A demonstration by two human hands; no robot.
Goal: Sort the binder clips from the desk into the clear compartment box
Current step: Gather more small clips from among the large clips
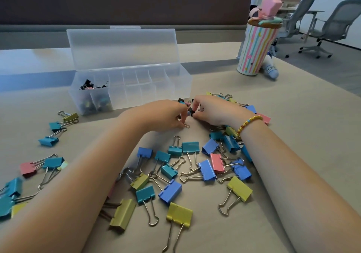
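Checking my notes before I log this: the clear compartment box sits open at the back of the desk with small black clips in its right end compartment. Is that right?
Not quite. The head view shows the clear compartment box open at the back of the desk, but the small black clips lie in its left end compartment, not the right.

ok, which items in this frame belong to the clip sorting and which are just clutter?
Job: coloured metal binder clips scattered on the desk; clear plastic compartment box with open lid; small black clip pinched by left hand and right hand.
Clutter: striped tumbler with pink lid; grey office chairs.
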